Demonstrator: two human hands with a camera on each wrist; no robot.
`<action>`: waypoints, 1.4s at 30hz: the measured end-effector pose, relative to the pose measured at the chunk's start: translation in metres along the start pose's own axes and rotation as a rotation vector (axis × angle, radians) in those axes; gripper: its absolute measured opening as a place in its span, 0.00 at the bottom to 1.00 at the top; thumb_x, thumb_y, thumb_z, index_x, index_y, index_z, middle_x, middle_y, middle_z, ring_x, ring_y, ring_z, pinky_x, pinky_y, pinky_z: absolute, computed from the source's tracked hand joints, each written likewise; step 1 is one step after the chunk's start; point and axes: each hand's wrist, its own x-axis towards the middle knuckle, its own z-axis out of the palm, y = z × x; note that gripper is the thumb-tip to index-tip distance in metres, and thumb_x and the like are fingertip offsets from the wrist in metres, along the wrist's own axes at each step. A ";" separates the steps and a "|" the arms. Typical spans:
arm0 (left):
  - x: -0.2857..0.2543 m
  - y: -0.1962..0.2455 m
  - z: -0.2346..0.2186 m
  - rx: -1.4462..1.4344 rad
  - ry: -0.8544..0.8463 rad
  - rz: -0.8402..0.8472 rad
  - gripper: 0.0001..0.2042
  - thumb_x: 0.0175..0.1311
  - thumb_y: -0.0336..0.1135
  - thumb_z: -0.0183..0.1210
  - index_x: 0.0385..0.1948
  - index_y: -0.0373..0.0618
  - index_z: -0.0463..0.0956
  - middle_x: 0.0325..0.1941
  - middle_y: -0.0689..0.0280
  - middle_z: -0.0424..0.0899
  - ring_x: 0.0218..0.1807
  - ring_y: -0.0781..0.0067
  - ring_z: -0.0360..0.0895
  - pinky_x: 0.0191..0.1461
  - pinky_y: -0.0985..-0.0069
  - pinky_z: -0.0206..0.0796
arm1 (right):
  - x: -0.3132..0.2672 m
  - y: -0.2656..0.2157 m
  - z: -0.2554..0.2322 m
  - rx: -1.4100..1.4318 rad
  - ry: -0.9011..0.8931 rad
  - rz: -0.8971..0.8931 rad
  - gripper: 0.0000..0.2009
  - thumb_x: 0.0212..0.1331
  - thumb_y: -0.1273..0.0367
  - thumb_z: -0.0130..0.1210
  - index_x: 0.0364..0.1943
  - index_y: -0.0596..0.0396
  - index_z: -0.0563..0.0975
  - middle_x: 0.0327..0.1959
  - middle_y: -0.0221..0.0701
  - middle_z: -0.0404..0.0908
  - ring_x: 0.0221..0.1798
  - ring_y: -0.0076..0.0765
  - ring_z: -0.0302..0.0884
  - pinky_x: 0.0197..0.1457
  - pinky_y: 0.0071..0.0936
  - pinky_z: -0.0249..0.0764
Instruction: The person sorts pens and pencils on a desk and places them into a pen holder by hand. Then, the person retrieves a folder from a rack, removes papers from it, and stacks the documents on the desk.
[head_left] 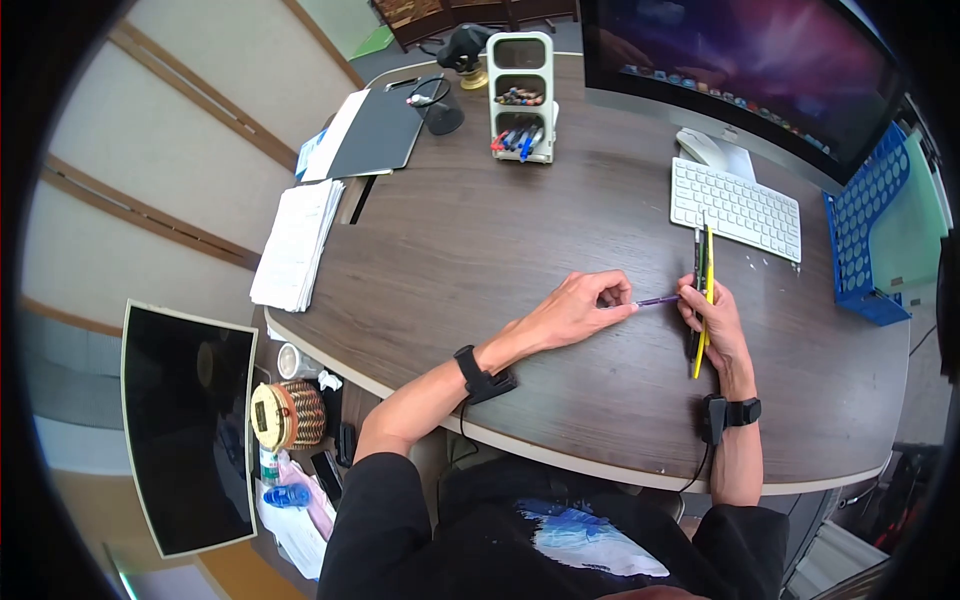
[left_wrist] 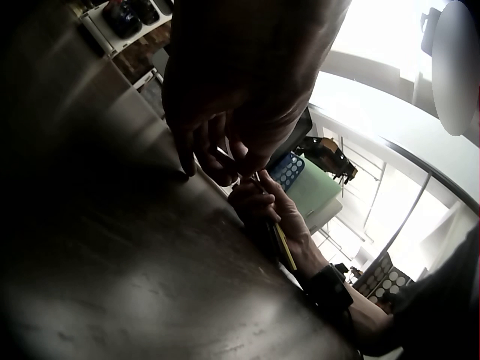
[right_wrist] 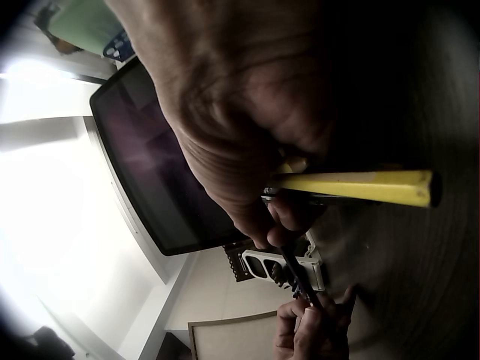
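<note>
While left hand (head_left: pixel 585 310) pinches purple pencil (head_left: pixel 657 300), right hand (head_left: pixel 724 325) grips its other end and yellow pencil (head_left: pixel 710 262).

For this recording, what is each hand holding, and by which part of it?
Left hand: the purple pencil, at one end. Right hand: the yellow pencil and darker pencils around their middles, plus the purple pencil's other end.

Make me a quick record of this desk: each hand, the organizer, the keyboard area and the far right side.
Left hand: pinches one end of a purple stick, pen or pencil unclear
Right hand: grips a yellow pencil and dark sticks, fingers at the purple stick's other end
Organizer: upright, pens in bottom compartment
Keyboard: before the monitor, mouse behind it
Far right: blue rack
</note>
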 end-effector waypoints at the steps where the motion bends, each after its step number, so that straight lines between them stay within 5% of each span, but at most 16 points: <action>1: 0.000 0.002 0.000 -0.001 0.008 -0.007 0.11 0.76 0.40 0.70 0.44 0.42 0.83 0.38 0.65 0.90 0.45 0.73 0.86 0.52 0.69 0.78 | 0.000 0.000 0.000 -0.003 -0.004 0.004 0.12 0.74 0.68 0.67 0.53 0.59 0.80 0.30 0.25 0.78 0.28 0.14 0.67 0.28 0.15 0.61; 16: -0.002 0.010 0.005 0.003 0.079 -0.036 0.11 0.76 0.38 0.70 0.45 0.39 0.82 0.39 0.68 0.88 0.43 0.78 0.84 0.49 0.73 0.78 | -0.001 -0.003 -0.002 0.026 -0.009 0.010 0.11 0.73 0.69 0.69 0.52 0.58 0.80 0.32 0.24 0.80 0.31 0.14 0.75 0.29 0.14 0.67; 33: -0.004 0.034 0.013 0.028 -0.063 -0.072 0.11 0.78 0.38 0.68 0.48 0.41 0.82 0.41 0.63 0.91 0.48 0.73 0.88 0.56 0.69 0.79 | 0.001 -0.001 -0.006 0.121 -0.042 -0.003 0.12 0.76 0.63 0.66 0.47 0.59 0.81 0.33 0.27 0.80 0.30 0.15 0.75 0.28 0.14 0.67; 39: -0.010 0.050 0.018 0.210 -0.010 0.075 0.08 0.76 0.35 0.68 0.48 0.42 0.82 0.45 0.59 0.92 0.50 0.61 0.90 0.58 0.65 0.79 | 0.002 0.003 -0.010 0.147 -0.029 0.011 0.13 0.77 0.62 0.66 0.48 0.59 0.81 0.38 0.25 0.81 0.35 0.17 0.79 0.32 0.16 0.72; 42: -0.011 0.063 0.019 0.429 0.137 0.332 0.08 0.72 0.32 0.70 0.47 0.43 0.83 0.52 0.57 0.91 0.55 0.53 0.88 0.62 0.61 0.78 | 0.002 0.006 -0.012 0.170 -0.044 0.023 0.14 0.75 0.60 0.68 0.47 0.57 0.82 0.37 0.25 0.82 0.36 0.18 0.80 0.35 0.14 0.73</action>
